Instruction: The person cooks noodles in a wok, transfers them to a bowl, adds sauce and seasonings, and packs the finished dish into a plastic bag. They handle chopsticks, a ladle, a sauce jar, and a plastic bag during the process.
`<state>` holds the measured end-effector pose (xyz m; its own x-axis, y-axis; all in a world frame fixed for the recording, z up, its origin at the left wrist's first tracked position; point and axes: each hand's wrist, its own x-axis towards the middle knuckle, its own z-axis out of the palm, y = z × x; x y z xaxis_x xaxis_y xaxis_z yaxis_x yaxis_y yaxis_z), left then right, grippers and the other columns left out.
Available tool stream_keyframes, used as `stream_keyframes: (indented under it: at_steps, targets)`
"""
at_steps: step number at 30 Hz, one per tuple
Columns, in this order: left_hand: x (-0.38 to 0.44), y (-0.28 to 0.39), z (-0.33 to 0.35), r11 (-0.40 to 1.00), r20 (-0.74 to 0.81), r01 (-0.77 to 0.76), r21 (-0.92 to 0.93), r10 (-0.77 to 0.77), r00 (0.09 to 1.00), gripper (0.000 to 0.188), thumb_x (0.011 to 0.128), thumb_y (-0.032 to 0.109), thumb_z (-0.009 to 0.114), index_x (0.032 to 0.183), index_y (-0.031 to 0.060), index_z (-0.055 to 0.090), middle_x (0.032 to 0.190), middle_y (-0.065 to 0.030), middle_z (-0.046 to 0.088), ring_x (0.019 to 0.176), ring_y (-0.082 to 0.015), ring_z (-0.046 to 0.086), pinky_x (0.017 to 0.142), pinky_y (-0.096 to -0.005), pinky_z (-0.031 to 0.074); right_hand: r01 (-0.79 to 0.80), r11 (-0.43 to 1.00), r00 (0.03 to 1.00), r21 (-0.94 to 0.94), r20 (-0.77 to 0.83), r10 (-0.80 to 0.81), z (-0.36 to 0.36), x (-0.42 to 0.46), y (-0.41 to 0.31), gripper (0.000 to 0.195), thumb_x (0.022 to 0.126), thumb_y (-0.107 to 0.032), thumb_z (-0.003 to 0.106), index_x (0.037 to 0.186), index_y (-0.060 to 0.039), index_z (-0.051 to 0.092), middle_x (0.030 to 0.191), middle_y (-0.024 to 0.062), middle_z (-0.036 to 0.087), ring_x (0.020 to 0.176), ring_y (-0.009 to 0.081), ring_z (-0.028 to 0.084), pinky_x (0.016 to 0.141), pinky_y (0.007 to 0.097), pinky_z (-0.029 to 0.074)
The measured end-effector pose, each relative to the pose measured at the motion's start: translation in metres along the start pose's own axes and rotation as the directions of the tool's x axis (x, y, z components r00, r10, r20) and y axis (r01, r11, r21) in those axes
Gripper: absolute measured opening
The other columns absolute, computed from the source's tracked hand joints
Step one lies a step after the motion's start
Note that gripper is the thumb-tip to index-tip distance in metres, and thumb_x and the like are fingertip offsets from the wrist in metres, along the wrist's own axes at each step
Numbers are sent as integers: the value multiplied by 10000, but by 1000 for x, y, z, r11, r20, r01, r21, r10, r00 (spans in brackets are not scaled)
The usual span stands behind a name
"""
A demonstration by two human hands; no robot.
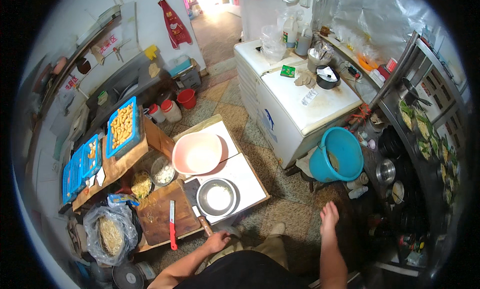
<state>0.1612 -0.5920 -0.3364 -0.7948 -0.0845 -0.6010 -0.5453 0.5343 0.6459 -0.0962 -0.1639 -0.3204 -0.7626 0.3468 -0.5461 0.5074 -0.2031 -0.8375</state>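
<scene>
My left hand (217, 241) hangs low at the front edge of the work table, fingers curled, right beside the wooden handle of a cleaver (205, 226). Whether it touches that handle is unclear. Farther left, a knife with a red handle (172, 225) lies on a wooden cutting board (157, 217) beside a few noodle-like shreds. A metal bowl (216, 197) stands on the white tabletop, with a pink plastic basin (197, 153) behind it. Out to the right, my right hand (329, 215) is raised over the floor, fingers apart and holding nothing.
A blue bucket (335, 154) stands by the white chest freezer (285, 112). Blue crates (122, 127), one full of yellowish pieces, line the left. A plastic bag of bean sprouts (110, 234) sits front left. Dark shelving (378, 146) with plated greens curves along the right.
</scene>
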Motion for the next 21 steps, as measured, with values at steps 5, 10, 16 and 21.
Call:
stream_keyframes:
  at_steps: [5,10,16,21]
  targets:
    - [13,16,-37,964,178,-249,95,229,957,327,957,228,600,1210,22,614,1092,-212,702,1043,-383,673,900,-455,534,247,835,785,-492,-404,-470,-104,-167,100,410,1041,-236,549,1394,-28,536,1331,193,559,1142,301,579,961,431,498]
    - [16,-10,-41,914,387,-382,139,305,870,336,948,221,611,1215,17,611,1085,-209,705,1047,-394,667,892,-463,536,-249,524,433,-814,-578,-692,-135,-383,38,335,989,-273,629,1104,37,683,1033,238,691,968,390,647,888,477,516]
    - [8,12,-25,780,513,-584,223,416,751,312,903,215,615,1157,38,651,1068,-222,705,1021,-406,670,883,-460,543,-293,730,250,-618,-786,-565,-216,-510,142,449,957,-341,657,1218,22,611,1160,240,631,1074,398,602,948,489,485]
    - [-2,-12,17,820,518,-556,133,421,745,244,923,64,608,1162,22,637,971,-182,724,917,-275,712,834,-364,544,-420,884,92,-206,-979,-185,-251,-625,241,573,931,-397,680,1313,10,550,1265,241,581,1162,404,566,999,499,459]
